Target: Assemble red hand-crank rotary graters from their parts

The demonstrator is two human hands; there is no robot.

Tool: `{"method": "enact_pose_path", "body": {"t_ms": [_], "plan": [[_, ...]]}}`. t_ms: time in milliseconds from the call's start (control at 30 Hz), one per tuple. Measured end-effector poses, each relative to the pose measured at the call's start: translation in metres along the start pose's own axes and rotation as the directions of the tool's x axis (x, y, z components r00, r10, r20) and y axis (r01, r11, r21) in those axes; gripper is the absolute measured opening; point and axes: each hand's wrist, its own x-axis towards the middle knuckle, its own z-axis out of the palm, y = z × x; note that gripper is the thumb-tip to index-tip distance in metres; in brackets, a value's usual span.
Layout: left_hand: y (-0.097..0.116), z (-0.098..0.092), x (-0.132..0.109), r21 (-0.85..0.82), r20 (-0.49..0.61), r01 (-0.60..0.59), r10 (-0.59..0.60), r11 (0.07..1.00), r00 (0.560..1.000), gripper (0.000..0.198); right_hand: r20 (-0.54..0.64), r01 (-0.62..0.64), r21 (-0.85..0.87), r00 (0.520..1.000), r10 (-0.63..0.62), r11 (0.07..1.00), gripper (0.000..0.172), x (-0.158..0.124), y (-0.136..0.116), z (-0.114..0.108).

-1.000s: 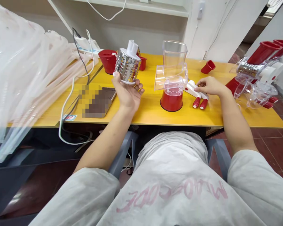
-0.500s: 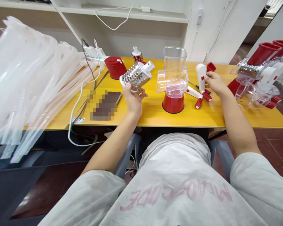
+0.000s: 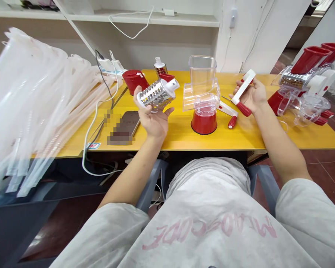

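My left hand point(image 3: 155, 123) holds a metal grater drum point(image 3: 155, 96) with white plastic ends, tilted above the table, its stub pointing up and right. In my right hand point(image 3: 257, 96) is a white crank handle point(image 3: 243, 88) with a red grip, raised at a slant over the palm. Between the hands stands a rotary grater body point(image 3: 202, 87), a clear hopper and housing on a red base point(image 3: 203, 122). A second crank handle point(image 3: 226, 110) lies on the table just right of that base.
Assembled rotary graters point(image 3: 298, 83) stand at the right. A red base point(image 3: 135, 80) and another drum point(image 3: 160, 67) are behind my left hand. A phone point(image 3: 127, 124) lies near the cables point(image 3: 88, 130). Plastic bags point(image 3: 39, 96) are piled at the left, and a shelf point(image 3: 156, 18) runs behind.
My right hand has lifted the crank handle off the table and turned it palm up. My left hand has shifted its fingers around the drum, which is now slightly left and lower.
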Motion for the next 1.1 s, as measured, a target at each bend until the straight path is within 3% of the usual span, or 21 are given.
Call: {"method": "enact_pose_path", "body": {"t_ms": [67,133,267,433,533,700,833,933,1100], "plan": [[0.002,-0.003,0.000,0.023,0.022,-0.027,0.027,0.999,0.999,0.043,0.089,0.008,-0.170,0.996,0.007,0.985,0.090,-0.005,-0.002,-0.001],[-0.002,-0.007,0.004,0.016,0.018,-0.013,0.012,1.000,1.000,0.044,0.148,0.031,-0.259,0.989,0.008,0.965,0.090,-0.009,-0.001,-0.002],[-0.014,-0.019,0.016,-0.004,0.008,0.050,-0.050,0.999,0.999,0.049,0.266,0.050,-0.136,0.964,-0.012,0.989,0.066,-0.017,0.004,-0.003],[-0.015,-0.028,0.019,-0.045,0.096,0.026,-0.022,0.999,0.995,0.035,0.385,0.077,-0.115,0.922,-0.027,0.990,0.074,-0.030,0.007,0.005],[-0.011,-0.020,0.013,-0.059,0.051,0.032,-0.029,0.998,0.998,0.038,0.419,0.098,-0.131,0.907,-0.035,0.986,0.083,-0.035,0.009,0.011],[-0.003,0.006,-0.002,0.111,-0.031,-0.018,0.022,0.994,0.999,0.044,0.484,0.132,-0.062,0.871,-0.086,0.989,0.095,-0.035,0.021,0.020],[-0.009,0.017,-0.008,0.158,0.035,-0.026,0.021,0.987,0.999,0.055,0.537,0.134,-0.038,0.839,-0.093,0.990,0.097,-0.038,0.029,0.028],[-0.017,0.019,-0.005,0.186,0.104,-0.077,0.058,0.979,0.993,0.068,0.508,0.135,-0.062,0.857,-0.085,0.989,0.092,-0.043,0.032,0.035],[-0.023,0.022,0.003,0.225,0.214,-0.087,0.037,0.971,0.976,0.084,0.423,0.221,-0.119,0.893,-0.152,0.968,0.101,-0.045,0.036,0.041]]}}
